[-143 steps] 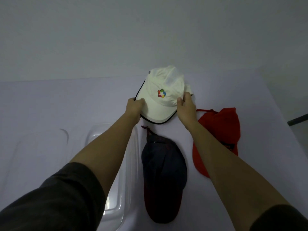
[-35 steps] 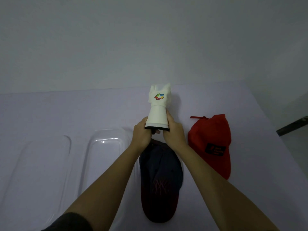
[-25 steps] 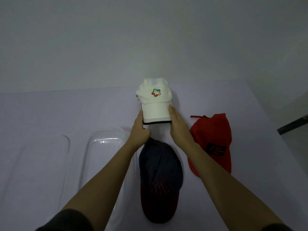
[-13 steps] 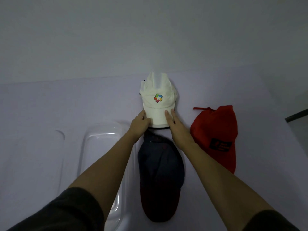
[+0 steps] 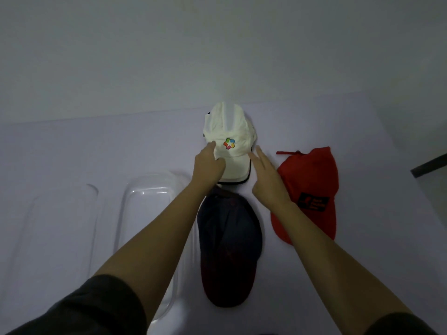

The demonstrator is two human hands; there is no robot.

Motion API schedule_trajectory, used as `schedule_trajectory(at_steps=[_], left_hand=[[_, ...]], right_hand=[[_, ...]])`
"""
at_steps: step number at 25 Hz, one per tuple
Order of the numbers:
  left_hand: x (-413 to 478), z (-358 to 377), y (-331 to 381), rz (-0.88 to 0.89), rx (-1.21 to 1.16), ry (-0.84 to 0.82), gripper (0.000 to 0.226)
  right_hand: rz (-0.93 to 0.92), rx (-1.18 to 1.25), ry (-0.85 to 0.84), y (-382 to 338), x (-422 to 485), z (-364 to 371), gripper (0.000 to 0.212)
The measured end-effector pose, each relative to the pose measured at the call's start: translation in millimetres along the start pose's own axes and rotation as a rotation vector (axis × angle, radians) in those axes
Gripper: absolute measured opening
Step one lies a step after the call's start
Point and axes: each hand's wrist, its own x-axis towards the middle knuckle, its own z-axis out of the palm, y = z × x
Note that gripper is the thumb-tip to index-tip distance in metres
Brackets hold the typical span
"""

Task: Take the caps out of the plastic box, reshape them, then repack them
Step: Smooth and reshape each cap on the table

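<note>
A white cap (image 5: 229,131) with a coloured logo lies flat on the table, its brim toward me. My left hand (image 5: 209,165) rests on the cap's left side near the logo, fingers spread. My right hand (image 5: 264,177) hovers just right of the brim, fingers apart and holding nothing. A dark navy cap (image 5: 228,247) lies below the white one. A red cap (image 5: 309,189) with a black patch lies to the right. The clear plastic box (image 5: 145,197) stands to the left of the caps, with nothing visible inside.
A clear plastic lid (image 5: 60,228) lies flat left of the box. The pale table (image 5: 96,146) meets a plain wall behind. Past the table's right edge a dark bar (image 5: 428,165) shows.
The white cap has been let down flat on the table. My right hand has come off its brim and my left hand has slid up onto the crown.
</note>
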Motion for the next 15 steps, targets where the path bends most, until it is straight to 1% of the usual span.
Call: schedule_trajectory(at_steps=[1, 3, 5, 7, 10, 12, 14, 15], left_hand=[[-8.0, 3.9, 8.3, 0.052, 0.001, 0.004, 0.054], [-34.1, 24.0, 21.2, 0.167, 0.012, -0.045, 0.059], [-65.7, 57.6, 22.9, 0.274, 0.057, -0.155, 0.065], [-95.4, 96.1, 9.4, 0.336, 0.153, -0.296, 0.072], [-128.3, 142.6, -20.8, 0.38, 0.349, -0.437, 0.08], [-140.8, 166.0, -32.6, 0.382, 0.443, -0.446, 0.081], [-144.4, 180.1, -35.1, 0.298, 0.455, -0.43, 0.086], [-143.9, 184.6, -35.2, 0.241, 0.436, -0.437, 0.089]], right_hand=[[-0.004, 0.004, 0.066, 5.5, -9.8, -8.3, 0.086], [0.007, 0.026, 0.165, 22.8, -40.4, -26.1, 0.083], [0.049, 0.021, 0.22, 46.9, -76.6, -37.5, 0.081], [0.126, -0.039, 0.233, 75.5, -113.3, -42.5, 0.081], [0.215, -0.104, 0.145, 112.8, -157.6, -45.0, 0.088], [0.289, -0.086, 0.039, 131.5, -177.0, -44.7, 0.094], [0.387, -0.008, -0.055, 139.7, -186.1, -40.9, 0.099], [0.404, 0.031, -0.084, 140.4, -186.9, -37.8, 0.1]])
